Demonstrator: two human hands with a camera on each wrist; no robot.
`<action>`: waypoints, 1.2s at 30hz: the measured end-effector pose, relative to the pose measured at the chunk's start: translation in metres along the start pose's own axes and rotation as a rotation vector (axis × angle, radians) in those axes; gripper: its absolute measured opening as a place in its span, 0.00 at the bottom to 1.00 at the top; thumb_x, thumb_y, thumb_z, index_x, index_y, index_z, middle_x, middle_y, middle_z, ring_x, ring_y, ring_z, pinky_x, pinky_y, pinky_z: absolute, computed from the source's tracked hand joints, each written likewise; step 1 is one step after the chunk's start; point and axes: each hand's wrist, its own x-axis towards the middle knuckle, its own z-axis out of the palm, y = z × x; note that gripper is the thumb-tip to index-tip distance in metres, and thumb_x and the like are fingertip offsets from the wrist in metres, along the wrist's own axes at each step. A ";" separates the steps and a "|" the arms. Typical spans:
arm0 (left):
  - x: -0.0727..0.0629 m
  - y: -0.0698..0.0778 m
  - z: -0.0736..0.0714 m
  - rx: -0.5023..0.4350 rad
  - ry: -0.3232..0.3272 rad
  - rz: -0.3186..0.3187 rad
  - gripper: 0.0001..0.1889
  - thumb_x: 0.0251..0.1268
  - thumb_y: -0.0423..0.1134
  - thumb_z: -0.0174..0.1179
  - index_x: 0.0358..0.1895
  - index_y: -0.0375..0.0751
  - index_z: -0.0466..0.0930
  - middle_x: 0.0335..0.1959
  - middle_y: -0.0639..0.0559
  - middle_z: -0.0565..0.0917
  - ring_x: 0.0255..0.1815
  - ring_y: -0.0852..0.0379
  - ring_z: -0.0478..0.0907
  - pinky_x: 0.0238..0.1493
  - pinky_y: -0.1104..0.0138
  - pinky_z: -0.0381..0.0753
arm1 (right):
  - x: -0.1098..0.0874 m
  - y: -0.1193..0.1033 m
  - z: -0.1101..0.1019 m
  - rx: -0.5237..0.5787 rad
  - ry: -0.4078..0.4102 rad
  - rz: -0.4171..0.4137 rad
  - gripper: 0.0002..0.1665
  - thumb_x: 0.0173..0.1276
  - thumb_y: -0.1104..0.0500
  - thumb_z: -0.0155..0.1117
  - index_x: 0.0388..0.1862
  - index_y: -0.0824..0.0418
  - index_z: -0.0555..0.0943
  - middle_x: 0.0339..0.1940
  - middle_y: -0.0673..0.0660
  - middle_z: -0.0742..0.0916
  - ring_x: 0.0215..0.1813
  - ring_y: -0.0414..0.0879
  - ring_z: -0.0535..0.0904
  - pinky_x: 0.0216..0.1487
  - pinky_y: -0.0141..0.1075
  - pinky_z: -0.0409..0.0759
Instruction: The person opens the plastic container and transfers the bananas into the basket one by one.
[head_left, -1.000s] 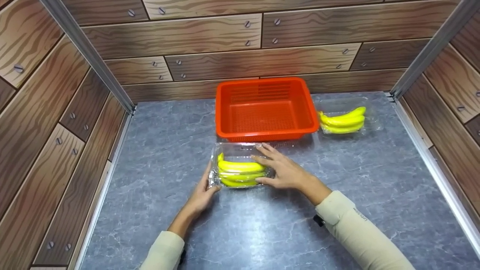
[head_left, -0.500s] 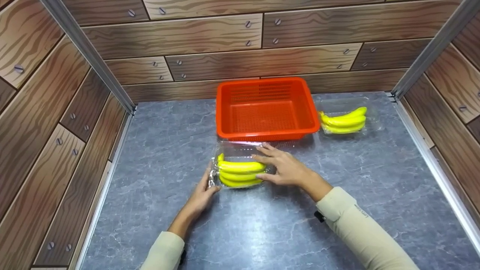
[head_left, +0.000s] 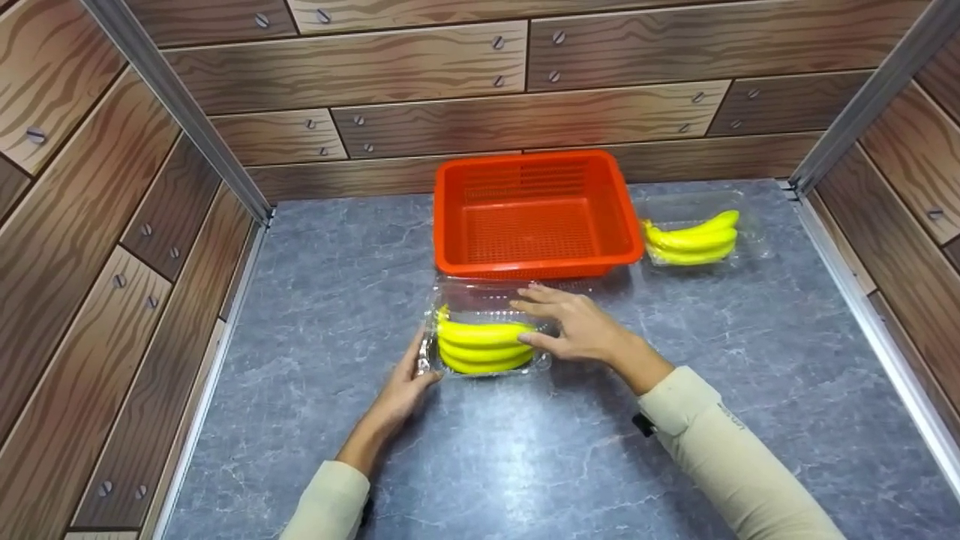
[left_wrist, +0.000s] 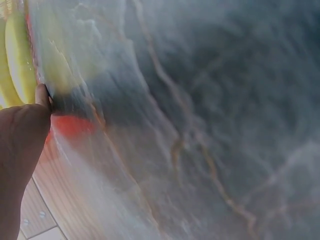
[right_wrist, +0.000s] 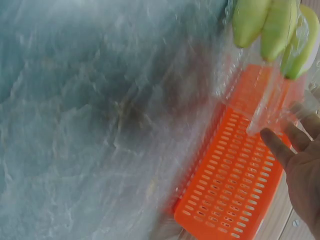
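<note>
A clear plastic clamshell box (head_left: pixel 491 300) with a bunch of yellow bananas (head_left: pixel 484 347) in it sits in front of the red basket. My left hand (head_left: pixel 401 390) grips the box's left end, thumb toward the front. In the left wrist view, my left thumb (left_wrist: pixel 43 95) lies beside the bananas. At the box's right side, my right hand (head_left: pixel 577 326) has its fingers spread over the clear plastic. The right wrist view has these fingers (right_wrist: pixel 276 145) at the edge of the transparent lid (right_wrist: pixel 262 107); firm contact is hard to tell.
Just behind the box stands a red perforated basket (head_left: pixel 444 217) with nothing in it. To its right lies a second clear box (head_left: pixel 750 244) holding bananas (head_left: pixel 694 241). Wood-patterned walls (head_left: pixel 420 67) enclose the grey marbled table (head_left: pixel 322 300) on three sides.
My right hand has shifted slightly right and away from the front. Glare over the bananas has gone, and they show more plainly. My left hand keeps its place on the box.
</note>
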 end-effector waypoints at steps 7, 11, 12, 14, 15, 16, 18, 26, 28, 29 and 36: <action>0.000 0.000 0.001 0.062 0.026 -0.004 0.49 0.68 0.31 0.61 0.89 0.57 0.46 0.89 0.35 0.51 0.90 0.34 0.48 0.89 0.42 0.47 | -0.006 -0.005 -0.007 0.015 -0.024 0.063 0.39 0.76 0.34 0.62 0.80 0.45 0.74 0.85 0.53 0.72 0.87 0.58 0.65 0.83 0.63 0.66; 0.000 0.000 0.002 0.067 0.019 0.010 0.50 0.69 0.31 0.60 0.89 0.59 0.46 0.90 0.39 0.50 0.91 0.37 0.46 0.90 0.43 0.45 | -0.008 -0.009 -0.008 0.000 0.006 0.067 0.38 0.76 0.35 0.62 0.80 0.48 0.74 0.85 0.56 0.72 0.86 0.60 0.66 0.83 0.64 0.66; 0.000 0.000 0.002 0.062 0.015 0.010 0.50 0.69 0.30 0.60 0.89 0.58 0.45 0.90 0.40 0.49 0.91 0.38 0.45 0.90 0.44 0.45 | -0.008 -0.010 -0.008 -0.002 0.018 0.068 0.38 0.77 0.36 0.62 0.80 0.49 0.74 0.84 0.57 0.73 0.86 0.60 0.66 0.82 0.65 0.66; 0.000 0.000 0.002 0.066 0.019 0.008 0.50 0.69 0.31 0.60 0.89 0.58 0.45 0.90 0.40 0.49 0.91 0.37 0.46 0.90 0.43 0.45 | -0.009 -0.012 -0.009 -0.010 0.045 0.075 0.37 0.78 0.37 0.61 0.80 0.51 0.74 0.83 0.59 0.74 0.85 0.62 0.67 0.81 0.66 0.67; 0.000 0.000 0.002 0.071 0.022 0.009 0.50 0.68 0.31 0.60 0.89 0.58 0.45 0.90 0.39 0.50 0.91 0.36 0.46 0.90 0.43 0.45 | -0.010 -0.013 -0.010 -0.014 0.064 0.082 0.37 0.78 0.38 0.61 0.80 0.51 0.75 0.83 0.59 0.75 0.85 0.62 0.68 0.81 0.66 0.68; 0.000 0.000 0.002 0.076 0.026 0.006 0.50 0.68 0.31 0.61 0.89 0.58 0.45 0.90 0.39 0.50 0.91 0.36 0.46 0.90 0.43 0.46 | -0.010 -0.014 -0.010 -0.016 0.087 0.087 0.36 0.78 0.39 0.61 0.79 0.51 0.75 0.82 0.59 0.76 0.84 0.62 0.69 0.80 0.66 0.69; 0.000 0.000 0.001 0.085 0.032 0.005 0.50 0.68 0.31 0.61 0.89 0.58 0.45 0.90 0.39 0.50 0.91 0.36 0.47 0.90 0.42 0.46 | -0.011 -0.015 -0.010 -0.024 0.144 0.081 0.34 0.78 0.41 0.63 0.78 0.52 0.77 0.80 0.60 0.78 0.82 0.63 0.73 0.78 0.66 0.73; -0.003 0.001 0.000 0.070 0.028 0.007 0.50 0.69 0.31 0.61 0.89 0.56 0.45 0.90 0.37 0.49 0.91 0.34 0.46 0.89 0.41 0.45 | -0.011 -0.013 -0.002 -0.003 0.386 -0.137 0.26 0.74 0.52 0.72 0.66 0.62 0.86 0.69 0.65 0.87 0.70 0.62 0.84 0.68 0.54 0.83; -0.003 0.001 0.000 0.075 0.027 0.000 0.50 0.69 0.31 0.62 0.89 0.58 0.45 0.90 0.39 0.48 0.91 0.34 0.45 0.89 0.41 0.44 | -0.010 -0.012 -0.001 0.023 0.422 -0.160 0.26 0.77 0.48 0.68 0.65 0.62 0.86 0.68 0.66 0.87 0.69 0.63 0.85 0.67 0.54 0.83; -0.003 0.001 0.000 0.075 0.025 0.000 0.50 0.69 0.31 0.62 0.89 0.58 0.45 0.90 0.39 0.47 0.91 0.35 0.45 0.89 0.41 0.43 | -0.010 -0.012 -0.001 0.039 0.431 -0.164 0.27 0.78 0.46 0.66 0.66 0.62 0.85 0.68 0.66 0.87 0.69 0.64 0.85 0.67 0.54 0.83; -0.003 0.001 -0.003 0.094 0.003 0.060 0.51 0.67 0.30 0.62 0.90 0.52 0.43 0.90 0.38 0.47 0.90 0.33 0.47 0.89 0.40 0.46 | -0.009 -0.015 -0.007 0.166 0.454 -0.102 0.34 0.75 0.52 0.72 0.75 0.63 0.77 0.72 0.67 0.84 0.69 0.62 0.85 0.69 0.56 0.83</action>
